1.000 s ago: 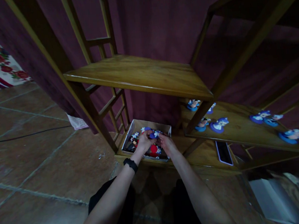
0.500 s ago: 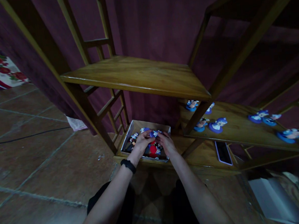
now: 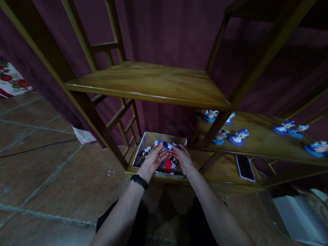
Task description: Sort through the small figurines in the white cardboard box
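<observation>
A shallow cardboard box (image 3: 147, 138) sits on the lowest wooden shelf, filled with several small figurines in blue, white and red. Both my hands reach into it. My left hand (image 3: 153, 160), with a black band on the wrist, has its fingers curled over the figurines. My right hand (image 3: 181, 156) lies beside it, fingers bent down on the pile. Between the two hands a red figurine (image 3: 167, 163) shows. What each hand grips is hidden by the fingers.
A wooden rack surrounds the box, with a bare shelf (image 3: 149, 82) above it. To the right, a lower shelf (image 3: 264, 141) carries several blue figurines (image 3: 239, 136). A phone (image 3: 244, 167) lies on the bottom board. Tiled floor and a black cable (image 3: 26, 149) are on the left.
Both hands stay in the box; the fingers have shifted slightly among the figurines, the left hand flattening a little. The view has barely moved.
</observation>
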`<state>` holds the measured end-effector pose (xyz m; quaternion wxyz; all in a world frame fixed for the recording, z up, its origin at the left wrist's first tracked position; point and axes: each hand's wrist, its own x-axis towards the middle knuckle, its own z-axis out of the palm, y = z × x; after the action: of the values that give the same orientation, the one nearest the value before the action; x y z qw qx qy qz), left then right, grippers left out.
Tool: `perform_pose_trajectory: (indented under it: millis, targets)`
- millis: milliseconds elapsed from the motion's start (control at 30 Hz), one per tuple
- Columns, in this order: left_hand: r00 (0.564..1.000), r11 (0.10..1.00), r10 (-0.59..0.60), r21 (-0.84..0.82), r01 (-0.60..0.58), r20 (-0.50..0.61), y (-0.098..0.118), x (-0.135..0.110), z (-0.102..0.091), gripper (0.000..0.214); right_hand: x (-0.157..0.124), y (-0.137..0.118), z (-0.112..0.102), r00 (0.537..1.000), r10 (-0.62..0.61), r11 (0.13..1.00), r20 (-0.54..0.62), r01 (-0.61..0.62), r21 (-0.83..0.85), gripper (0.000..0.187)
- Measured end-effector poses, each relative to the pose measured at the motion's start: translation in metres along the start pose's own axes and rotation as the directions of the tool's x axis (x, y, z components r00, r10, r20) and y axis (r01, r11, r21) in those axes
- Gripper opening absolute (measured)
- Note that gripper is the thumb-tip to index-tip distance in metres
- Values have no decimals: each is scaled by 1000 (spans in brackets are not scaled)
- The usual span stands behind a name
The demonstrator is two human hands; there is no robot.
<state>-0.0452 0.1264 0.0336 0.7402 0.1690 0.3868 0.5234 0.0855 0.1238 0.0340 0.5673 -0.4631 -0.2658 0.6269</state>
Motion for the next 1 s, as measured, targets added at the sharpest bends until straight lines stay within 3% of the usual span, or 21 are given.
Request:
perform_pose_trajectory:
  millis: [233, 567, 1000]
  targets:
    - [999, 998, -51, -33, 52, 16, 0, 5, -3, 17, -2, -2, -1, 999, -35, 997, 14, 36, -64, 28]
    - [1000, 997, 17, 70, -17, 0, 1, -3, 1, 19, 0, -1, -2, 996, -84, 986, 12, 85, -146, 27]
    - [999, 992, 8, 126, -2, -48, 2, 0, 0, 29, -2, -3, 1, 996, -81, 980, 25, 84, -183, 27]
